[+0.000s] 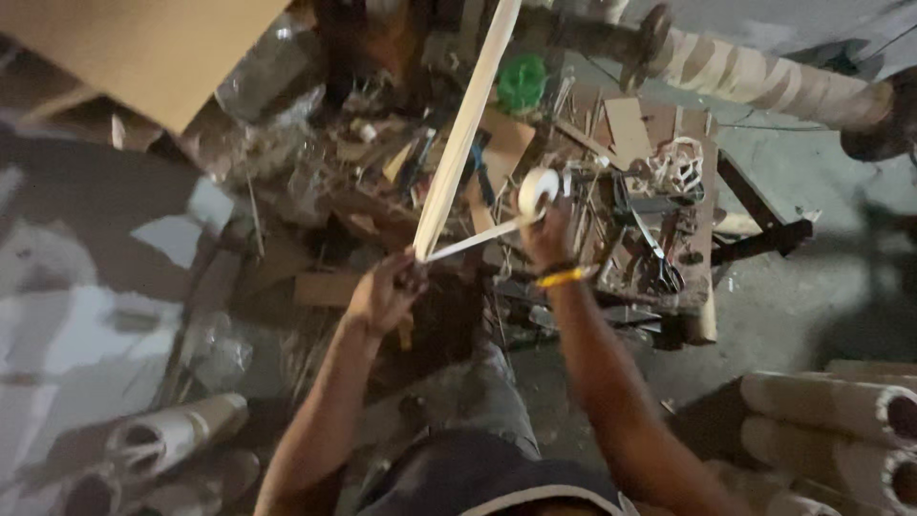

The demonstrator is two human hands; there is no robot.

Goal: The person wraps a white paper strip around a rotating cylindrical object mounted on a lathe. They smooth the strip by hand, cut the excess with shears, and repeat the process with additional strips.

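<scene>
white tape roll (538,188) gripped in right hand (546,232); left hand (384,291) pinches wooden strip (465,129) and tape end

The tape roll (538,188) hangs over the bench's (690,287) left edge; the long strip (465,124) stands left of it; tubes (829,406) lie on the floor, right.
</scene>
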